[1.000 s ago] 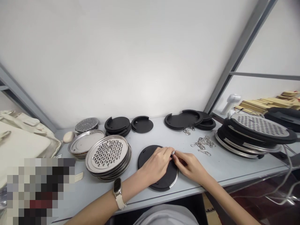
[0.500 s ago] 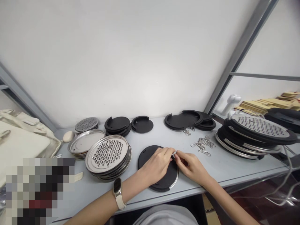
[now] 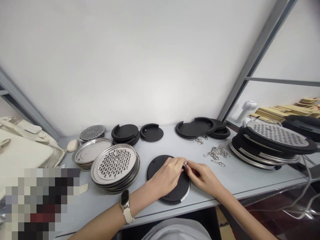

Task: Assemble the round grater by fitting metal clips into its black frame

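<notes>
A black round holder (image 3: 160, 166) lies on the table in front of me, with a silvery metal rim showing at its lower right edge. Across it rests my left hand (image 3: 171, 173), its fingertips closed at the holder's right edge. Opposite, my right hand (image 3: 200, 175) pinches with thumb and forefinger, almost touching the left fingertips. A small silvery piece glints between the two hands, mostly hidden by the fingers. Loose metal clips (image 3: 217, 153) lie in a pile to the right, beyond my right hand.
Round metal grater plates (image 3: 116, 165) are stacked at left, beside plain metal discs (image 3: 92, 151). Black holders (image 3: 125, 133) stand along the wall, with more black holders (image 3: 196, 128) farther right. Holders fitted with grater plates (image 3: 280, 135) form a tall stack at right. A cream bag (image 3: 25, 143) lies far left.
Both hands stay at the holder's right edge. The right fingertips have shifted very slightly left, closer to the left fingertips. Nothing else has visibly moved.
</notes>
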